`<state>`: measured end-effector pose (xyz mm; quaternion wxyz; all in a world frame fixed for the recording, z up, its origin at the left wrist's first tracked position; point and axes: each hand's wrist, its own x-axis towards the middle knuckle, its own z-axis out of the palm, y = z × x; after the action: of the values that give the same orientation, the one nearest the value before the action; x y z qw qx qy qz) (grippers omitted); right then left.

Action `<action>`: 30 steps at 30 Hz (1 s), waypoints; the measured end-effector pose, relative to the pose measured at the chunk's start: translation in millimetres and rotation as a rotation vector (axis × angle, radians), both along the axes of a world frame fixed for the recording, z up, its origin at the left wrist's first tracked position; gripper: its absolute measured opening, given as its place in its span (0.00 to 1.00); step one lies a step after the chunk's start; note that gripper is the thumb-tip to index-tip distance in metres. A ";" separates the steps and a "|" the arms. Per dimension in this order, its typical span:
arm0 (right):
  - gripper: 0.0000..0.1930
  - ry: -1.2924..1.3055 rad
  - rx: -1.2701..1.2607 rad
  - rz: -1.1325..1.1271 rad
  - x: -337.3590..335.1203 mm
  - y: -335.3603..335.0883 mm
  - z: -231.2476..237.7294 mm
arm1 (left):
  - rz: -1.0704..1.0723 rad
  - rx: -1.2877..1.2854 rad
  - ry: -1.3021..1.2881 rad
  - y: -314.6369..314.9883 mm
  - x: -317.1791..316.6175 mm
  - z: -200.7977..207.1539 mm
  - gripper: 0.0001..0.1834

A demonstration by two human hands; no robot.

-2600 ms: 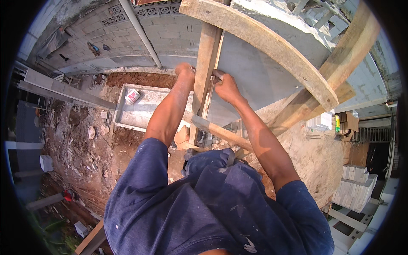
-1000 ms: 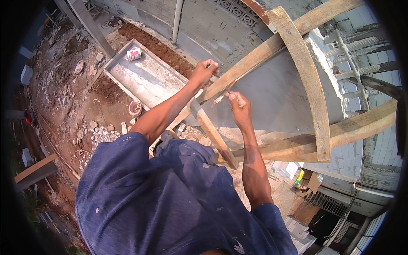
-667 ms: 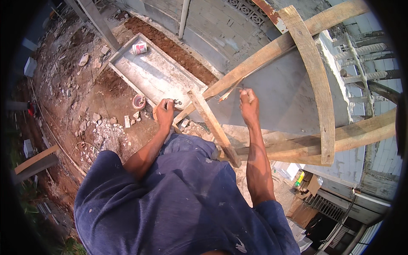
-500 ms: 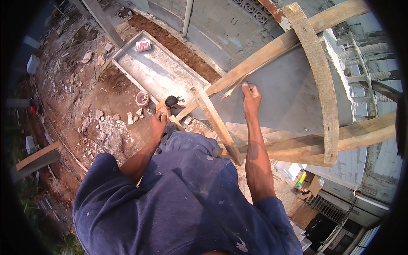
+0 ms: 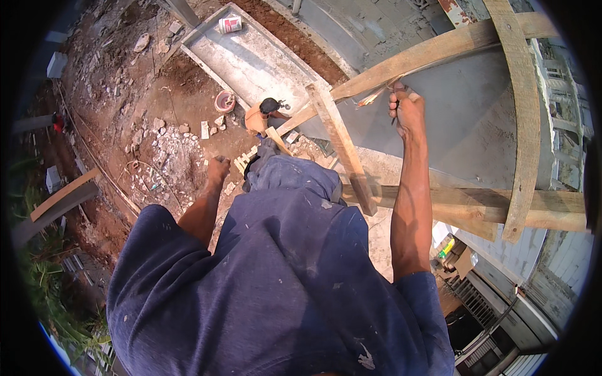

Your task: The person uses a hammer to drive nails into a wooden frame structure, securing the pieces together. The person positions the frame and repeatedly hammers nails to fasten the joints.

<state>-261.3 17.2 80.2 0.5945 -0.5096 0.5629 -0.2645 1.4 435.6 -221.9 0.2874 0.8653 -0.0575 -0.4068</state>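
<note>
My right hand (image 5: 409,111) is raised, its fingers curled closed, just below a long wooden beam (image 5: 433,51). A thin dark bit shows at its fingers, too small to name. Beside its fingertips, a pale splintered strip of wood (image 5: 371,98) hangs at the beam's lower edge. To the left, my left hand (image 5: 218,168) is closed in a fist over the rubble ground; what it holds, if anything, is hidden. A short wooden brace (image 5: 343,147) crosses the beam's lower end and slants down between my arms.
A co-worker (image 5: 258,118) crouches below, beside a concrete-rimmed trough (image 5: 210,72) with a white bucket (image 5: 230,24). A reddish bucket (image 5: 224,101) stands nearby. A curved plank (image 5: 519,119) and a lower beam (image 5: 464,203) frame a smooth grey slab (image 5: 461,125) at right.
The view has shifted, so the scene sits farther right. My left hand has drawn back from near the co-worker and closed into a fist. My right hand stays close to the splintered strip.
</note>
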 end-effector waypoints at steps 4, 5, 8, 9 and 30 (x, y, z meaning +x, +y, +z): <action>0.05 -0.169 0.093 -0.035 -18.0 -12.7 6.7 | 0.095 -0.001 0.098 1.4 -14.9 -0.9 0.13; 0.04 -0.200 0.102 -0.048 -23.7 -15.2 4.7 | 0.097 0.009 0.097 0.9 -16.4 -1.8 0.13; 0.06 -0.372 0.121 -0.230 -23.0 -13.1 -9.2 | 0.117 -0.045 0.151 -18.1 -16.4 2.0 0.13; 0.07 -0.440 0.132 -0.311 -20.2 -10.5 -13.5 | 0.123 -0.095 0.206 -26.1 -13.8 5.3 0.13; 0.16 0.255 -0.398 0.124 -37.3 -19.1 -59.5 | 0.181 -0.107 0.155 -23.3 -15.8 -10.1 0.12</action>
<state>-298.6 -1.9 20.7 0.4217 -0.6794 0.5380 -0.2667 -14.4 412.4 -232.0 0.3722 0.8164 0.0218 -0.4409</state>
